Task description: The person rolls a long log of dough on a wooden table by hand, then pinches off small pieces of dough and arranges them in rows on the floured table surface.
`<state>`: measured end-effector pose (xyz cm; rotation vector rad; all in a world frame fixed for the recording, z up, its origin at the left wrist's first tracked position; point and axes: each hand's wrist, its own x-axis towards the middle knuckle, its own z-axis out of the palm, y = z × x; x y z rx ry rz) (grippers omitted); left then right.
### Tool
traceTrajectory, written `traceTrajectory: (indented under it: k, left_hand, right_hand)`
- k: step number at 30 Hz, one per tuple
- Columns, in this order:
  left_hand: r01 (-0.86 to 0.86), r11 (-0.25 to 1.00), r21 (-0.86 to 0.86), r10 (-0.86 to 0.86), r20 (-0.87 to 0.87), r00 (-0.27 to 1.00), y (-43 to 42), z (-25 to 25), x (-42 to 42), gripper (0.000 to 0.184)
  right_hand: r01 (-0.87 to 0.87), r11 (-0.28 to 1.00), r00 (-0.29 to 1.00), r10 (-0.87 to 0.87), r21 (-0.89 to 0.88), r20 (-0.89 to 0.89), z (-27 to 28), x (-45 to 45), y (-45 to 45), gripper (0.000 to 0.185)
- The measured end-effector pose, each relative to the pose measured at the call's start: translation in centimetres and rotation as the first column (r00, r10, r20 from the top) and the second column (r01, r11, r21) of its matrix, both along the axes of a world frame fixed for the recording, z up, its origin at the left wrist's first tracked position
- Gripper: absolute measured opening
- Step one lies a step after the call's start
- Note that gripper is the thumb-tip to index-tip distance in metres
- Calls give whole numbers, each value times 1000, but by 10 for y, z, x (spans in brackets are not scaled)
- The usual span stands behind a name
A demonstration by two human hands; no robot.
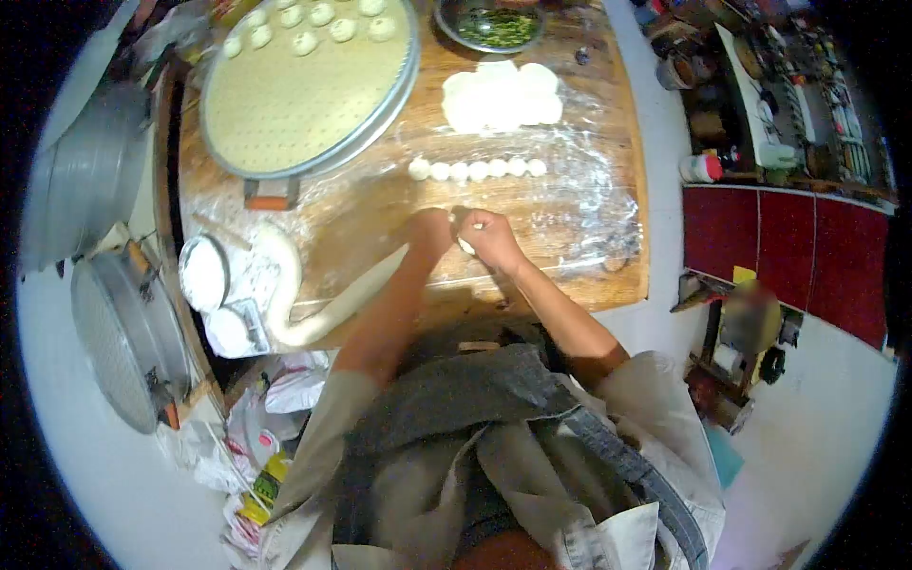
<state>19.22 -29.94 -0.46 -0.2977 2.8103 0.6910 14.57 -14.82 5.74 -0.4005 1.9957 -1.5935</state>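
Note:
A long dough rope (356, 296) curves over the floured wooden table, and its right end runs into my left hand (432, 234), which is closed around it. Just to the right, nearly touching it, my right hand (489, 239) is closed on a small dough piece (465, 246), partly hidden by the fingers. Beyond both hands lies a row of several small dough pieces (478, 171), side by side. Flattened dough rounds (502, 97) overlap in a patch farther back.
A round steamer tray (285, 123) with several filled buns stands at the back left. A metal bowl of green filling (490, 24) is at the back. Flour containers (204, 273) sit at the left edge. The table's right edge (638, 161) borders the floor.

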Motion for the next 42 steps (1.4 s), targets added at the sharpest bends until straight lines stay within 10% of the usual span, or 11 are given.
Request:
traceTrajectory:
  k: [3, 5, 8, 9, 10, 19, 24, 29, 40, 42]
  left_hand:
    - [-72, 997, 4, 72, 65, 995, 1, 3, -8, 41]
    - [39, 998, -55, -29, 167, 986, 0, 24, -4, 50]
    - [23, 996, -83, -26, -35, 999, 6, 16, 17, 58]
    - [24, 996, -86, -27, -30, 999, 7, 20, 19, 58]
    - [31, 998, -52, -30, 14, 999, 7, 25, 18, 58]
    - [36, 976, -214, -71, -158, 985, 3, 0, 50, 46]
    - [-27, 959, -281, -63, -307, 949, -3, -5, 59, 43]
    - [-25, 984, 174, 66, -235, 970, -23, 15, 60, 37]
    - [26, 1000, -8, -25, 68, 997, 7, 4, 27, 25]
    - [39, 993, -115, -30, 80, 996, 4, -37, 21, 24]
  right_hand:
    - [195, 919, 874, -321, 343, 365, 16, -62, 51, 19]
    - [493, 847, 759, -530, 197, 378, -42, -94, 96, 25]
    - [601, 761, 691, -649, 244, 318, -78, -131, 113, 30]
    - [602, 728, 758, -650, 327, 52, -109, -145, 117, 32]
    - [616, 682, 784, -582, 394, -217, -115, -153, 111, 35]
    - [571, 578, 787, -183, 582, -589, -11, -115, 79, 46]
    - [-101, 738, 993, 36, 668, 111, -12, -31, -14, 58]
    - [85, 847, 995, -104, 526, 6, -59, 29, -74, 57]
    - [132, 897, 990, -95, 422, -107, -27, 17, -31, 33]
    - [-153, 954, 986, 129, 259, 109, 9, 3, -8, 28]
